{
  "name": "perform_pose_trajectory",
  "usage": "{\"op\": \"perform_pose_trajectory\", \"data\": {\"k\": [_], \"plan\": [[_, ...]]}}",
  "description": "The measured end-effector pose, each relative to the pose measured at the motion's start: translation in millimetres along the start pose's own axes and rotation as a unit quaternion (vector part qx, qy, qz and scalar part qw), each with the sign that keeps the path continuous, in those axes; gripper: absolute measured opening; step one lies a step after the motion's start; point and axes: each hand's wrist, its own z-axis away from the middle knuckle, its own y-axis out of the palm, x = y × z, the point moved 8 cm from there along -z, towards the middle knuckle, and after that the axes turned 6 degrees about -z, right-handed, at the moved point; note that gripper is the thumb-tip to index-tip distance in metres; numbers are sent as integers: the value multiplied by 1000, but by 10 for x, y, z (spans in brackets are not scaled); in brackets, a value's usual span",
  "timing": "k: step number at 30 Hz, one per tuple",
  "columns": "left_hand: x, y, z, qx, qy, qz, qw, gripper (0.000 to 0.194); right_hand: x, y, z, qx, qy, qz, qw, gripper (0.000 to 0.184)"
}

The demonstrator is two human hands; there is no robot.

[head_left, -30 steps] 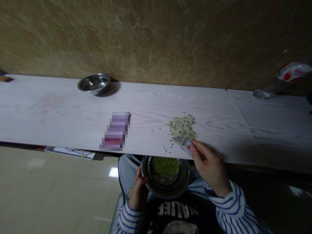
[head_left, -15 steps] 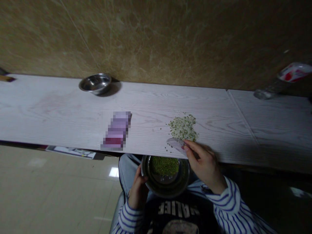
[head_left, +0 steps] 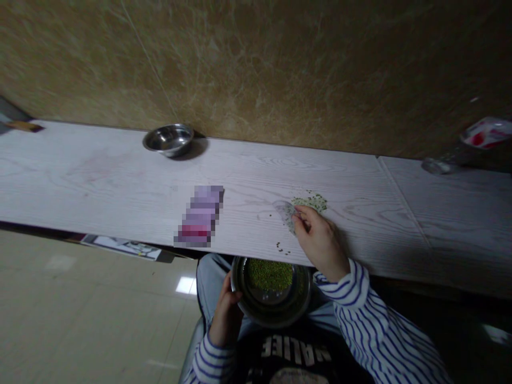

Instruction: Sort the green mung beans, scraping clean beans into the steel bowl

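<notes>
My left hand (head_left: pixel 227 313) grips the left rim of a metal bowl (head_left: pixel 302 306), held over my lap just under the table's edge. Green beans (head_left: pixel 270 273), which look like mung beans, lie in it with a few white grains. Above the tabletop my right hand (head_left: pixel 322 240) pinches a thin, see-through plastic piece with a rounded edge (head_left: pixel 283 210). That piece lies over the near left side of a pile of white grains and green beans (head_left: pixel 314 200), which my hand partly hides. Several loose beans (head_left: pixel 283 249) are scattered near the table edge.
On the white wood-grain table (head_left: pixel 120 176), a small metal bowl (head_left: pixel 170 141) stands by the wall. A blurred-out purple flat object (head_left: pixel 200 216) lies left of the pile. A clear bottle with a red-and-white label (head_left: pixel 468 144) is at the far right.
My right hand has moved the plastic piece away from the table edge and up onto the pile, covering more of it. My left hand and its bowl stay in place. The view has shifted slightly.
</notes>
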Motion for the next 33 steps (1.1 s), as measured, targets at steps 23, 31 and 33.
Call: {"op": "perform_pose_trajectory", "data": {"k": [23,31,33], "plan": [[-81,-21,-50,0,0,9,1000,50,-24,-221,231,-11,-1,80,997,27],[-17,-18,-56,15,-9,28,999,47,-27,-196,333,17,2,37,999,26],[-21,-18,-55,9,-11,25,1000,47,-46,-190,369,30,4,12,999,25]]}}
